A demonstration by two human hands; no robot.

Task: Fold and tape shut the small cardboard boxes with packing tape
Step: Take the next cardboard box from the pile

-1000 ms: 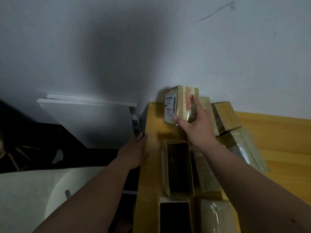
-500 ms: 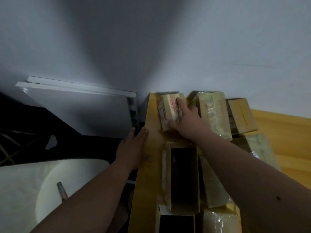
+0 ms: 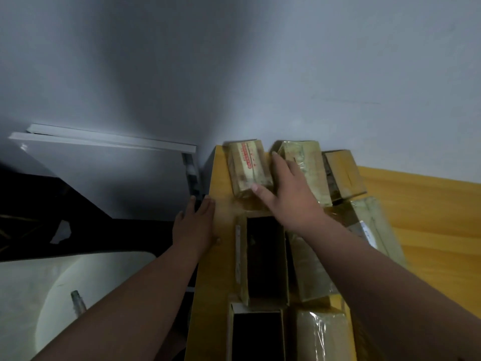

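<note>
A small taped box with red print (image 3: 247,168) lies on the wooden table (image 3: 426,225) at its far left corner by the wall. My right hand (image 3: 286,194) sits just right of it, fingers straight, thumb at the box's near end and fingertips alongside its right face. My left hand (image 3: 196,222) rests flat on the table's left edge. A taped box (image 3: 304,157) and a plain brown box (image 3: 343,175) stand in a row to the right. Two open boxes with dark insides (image 3: 265,259) (image 3: 256,334) lie nearer me.
More tape-wrapped boxes (image 3: 311,274) (image 3: 374,230) (image 3: 322,337) lie beside the open ones under my right forearm. A white board (image 3: 104,157) leans on the wall at left. Below left are a pale round surface (image 3: 52,282) and a small bottle top (image 3: 77,300).
My right hand lowered the red-print box from the air onto the table's far corner, then loosened its hold and slid to the box's right side. The left hand stayed on the edge.
</note>
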